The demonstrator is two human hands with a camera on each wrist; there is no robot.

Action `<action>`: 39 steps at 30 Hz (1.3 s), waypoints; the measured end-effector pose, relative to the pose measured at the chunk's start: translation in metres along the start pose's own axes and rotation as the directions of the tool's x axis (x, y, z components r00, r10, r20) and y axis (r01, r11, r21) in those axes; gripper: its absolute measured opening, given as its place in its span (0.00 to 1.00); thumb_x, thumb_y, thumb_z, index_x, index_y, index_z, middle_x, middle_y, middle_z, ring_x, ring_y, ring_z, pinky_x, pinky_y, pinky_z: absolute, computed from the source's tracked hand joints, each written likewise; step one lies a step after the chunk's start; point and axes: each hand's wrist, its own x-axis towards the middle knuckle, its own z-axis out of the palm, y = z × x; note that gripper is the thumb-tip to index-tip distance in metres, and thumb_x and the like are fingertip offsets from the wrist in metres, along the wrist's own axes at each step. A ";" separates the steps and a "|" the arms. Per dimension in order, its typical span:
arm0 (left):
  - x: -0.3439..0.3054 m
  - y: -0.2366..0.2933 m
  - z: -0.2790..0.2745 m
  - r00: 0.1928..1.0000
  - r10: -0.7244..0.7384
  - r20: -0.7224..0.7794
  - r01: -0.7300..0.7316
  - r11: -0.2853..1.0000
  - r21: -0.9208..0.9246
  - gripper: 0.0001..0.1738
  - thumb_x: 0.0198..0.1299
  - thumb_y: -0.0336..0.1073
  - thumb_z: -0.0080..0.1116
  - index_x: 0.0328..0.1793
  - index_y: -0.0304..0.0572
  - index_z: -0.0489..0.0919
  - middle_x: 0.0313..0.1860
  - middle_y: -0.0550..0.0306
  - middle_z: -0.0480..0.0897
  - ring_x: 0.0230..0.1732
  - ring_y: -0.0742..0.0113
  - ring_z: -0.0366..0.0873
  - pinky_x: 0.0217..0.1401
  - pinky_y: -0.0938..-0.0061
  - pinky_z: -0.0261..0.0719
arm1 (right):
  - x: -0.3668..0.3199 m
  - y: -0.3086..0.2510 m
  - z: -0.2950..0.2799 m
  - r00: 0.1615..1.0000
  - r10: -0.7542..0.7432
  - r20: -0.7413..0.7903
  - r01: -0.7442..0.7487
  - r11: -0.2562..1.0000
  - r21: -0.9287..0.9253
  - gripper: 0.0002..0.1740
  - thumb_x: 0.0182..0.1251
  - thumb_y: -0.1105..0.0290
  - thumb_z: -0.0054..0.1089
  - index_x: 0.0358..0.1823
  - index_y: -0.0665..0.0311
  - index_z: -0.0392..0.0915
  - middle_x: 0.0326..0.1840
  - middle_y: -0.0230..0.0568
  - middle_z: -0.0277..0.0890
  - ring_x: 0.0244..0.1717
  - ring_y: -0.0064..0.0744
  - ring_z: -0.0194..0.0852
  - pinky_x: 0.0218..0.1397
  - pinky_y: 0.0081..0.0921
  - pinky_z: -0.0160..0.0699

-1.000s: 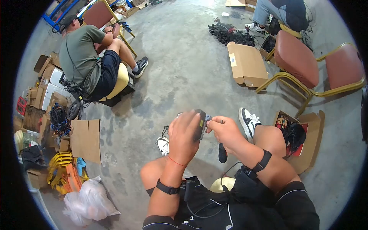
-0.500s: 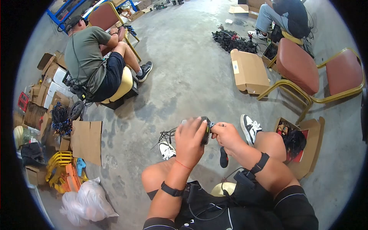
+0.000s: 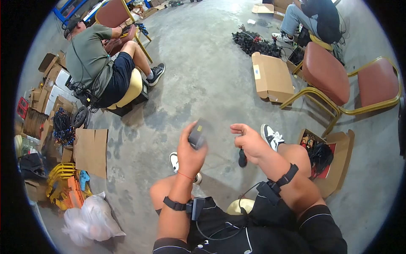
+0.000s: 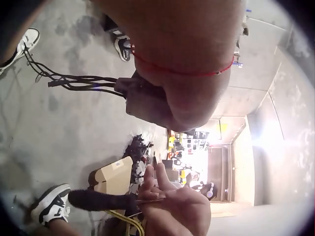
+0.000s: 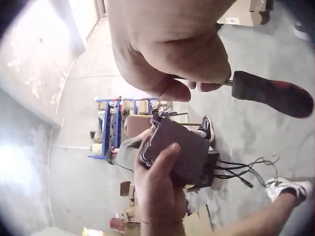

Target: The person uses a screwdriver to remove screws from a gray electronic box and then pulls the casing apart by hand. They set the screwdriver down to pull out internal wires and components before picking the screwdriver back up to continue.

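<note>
My left hand (image 3: 191,153) grips a dark box-shaped device (image 3: 197,134) with a small yellow label, its far side blurred in the head view. Several black cables (image 4: 83,81) trail from the device (image 4: 147,103) in the left wrist view. Apart from it, to the right, my right hand (image 3: 253,144) holds a screwdriver by its thin metal shaft; the black and red handle (image 5: 270,93) sticks out past the fingers in the right wrist view. The right index finger is extended in the head view. In the right wrist view the left thumb lies across the device's flat face (image 5: 189,150).
A person (image 3: 91,63) sits at the left near a chair. Another person (image 3: 311,19) sits at the top right. An open box of cables (image 3: 319,156) lies beside my right leg, with brown chairs (image 3: 325,74) beyond. Cardboard (image 3: 91,152) and a plastic bag (image 3: 97,216) lie at the left.
My hands have moved apart; the right hand has come away from the device. My left hand has shifted left with the device, which is now more exposed to the head view.
</note>
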 end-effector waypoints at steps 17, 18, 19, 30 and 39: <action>0.015 -0.016 -0.022 0.996 -0.074 0.041 0.080 0.982 -0.174 0.36 0.50 0.22 0.67 0.69 0.42 0.73 0.57 0.50 0.81 0.56 0.64 0.81 0.57 0.71 0.82 | -0.013 0.063 -0.006 0.881 0.464 0.094 -0.469 0.883 0.035 0.11 0.76 0.66 0.58 0.51 0.65 0.71 0.27 0.32 0.68 0.21 0.26 0.63 0.25 0.26 0.64; 0.015 -0.017 -0.021 0.995 -0.097 0.038 0.103 0.976 -0.193 0.36 0.50 0.22 0.67 0.69 0.41 0.73 0.57 0.50 0.81 0.56 0.64 0.81 0.57 0.71 0.82 | -0.012 0.053 0.000 0.882 0.463 0.091 -0.467 0.884 0.031 0.11 0.76 0.66 0.58 0.51 0.65 0.71 0.27 0.32 0.68 0.21 0.26 0.63 0.25 0.26 0.64; 0.015 -0.012 -0.023 0.992 -0.117 0.051 0.125 0.972 -0.200 0.35 0.50 0.22 0.66 0.68 0.41 0.73 0.56 0.51 0.81 0.55 0.65 0.81 0.57 0.71 0.82 | -0.012 0.034 0.005 0.931 0.362 0.054 -0.360 0.932 -0.034 0.11 0.74 0.69 0.58 0.52 0.65 0.71 0.28 0.33 0.68 0.22 0.25 0.62 0.25 0.26 0.63; 0.015 -0.012 -0.021 0.996 -0.064 0.065 0.079 0.963 -0.258 0.35 0.49 0.20 0.66 0.67 0.40 0.74 0.57 0.52 0.81 0.55 0.67 0.81 0.56 0.72 0.81 | -0.003 0.047 -0.003 0.954 0.197 0.225 -0.237 0.957 0.167 0.20 0.74 0.79 0.56 0.66 0.70 0.71 0.65 0.51 0.75 0.70 0.43 0.72 0.71 0.40 0.75; 0.015 0.004 -0.029 0.989 -0.029 0.144 0.051 0.987 -0.153 0.35 0.49 0.20 0.67 0.67 0.44 0.76 0.58 0.54 0.81 0.57 0.67 0.80 0.59 0.72 0.80 | -0.031 -0.002 0.023 0.944 -0.083 0.321 0.217 0.886 -0.410 0.25 0.82 0.50 0.48 0.51 0.67 0.81 0.29 0.34 0.76 0.32 0.23 0.76 0.38 0.25 0.79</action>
